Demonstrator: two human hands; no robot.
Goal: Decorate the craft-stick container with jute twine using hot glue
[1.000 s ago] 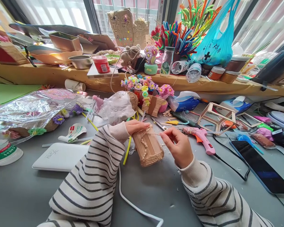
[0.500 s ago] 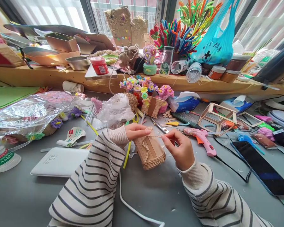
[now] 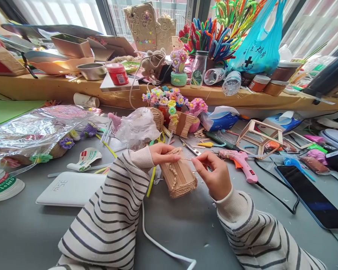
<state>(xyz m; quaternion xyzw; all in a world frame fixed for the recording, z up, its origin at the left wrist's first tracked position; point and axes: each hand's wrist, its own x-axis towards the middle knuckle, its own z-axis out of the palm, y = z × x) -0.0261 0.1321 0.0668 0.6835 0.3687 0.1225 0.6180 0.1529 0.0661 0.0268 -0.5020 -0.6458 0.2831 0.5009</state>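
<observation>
A small cardboard box [image 3: 186,174] with twine wound round its lower edge and a wavy line of braided twine on its face is tilted over the table in front of me. My left hand [image 3: 162,153] grips its upper left end, the fingers lying across the top. Between thumb and forefinger, my right hand [image 3: 214,172] pinches a thin strand of twine [image 3: 187,159] that stretches taut toward the box's top. Just behind the right hand lie metal scissors [image 3: 193,150], partly covered. A pink glue gun [image 3: 243,165] rests to the right of that hand.
A white power bank [image 3: 70,189] lies left, a dark phone [image 3: 310,195] right. A white cable [image 3: 157,243] curves across the front. Behind are a plastic bag [image 3: 138,125], a popsicle-stick frame [image 3: 259,137] and fuzzy flowers [image 3: 169,99]. A crowded ledge [image 3: 157,92] runs along the window.
The view has shifted slightly. My left fingers have settled lower on the box's top end, showing its twine-wrapped top edge. My right hand keeps its pinch on the strand.
</observation>
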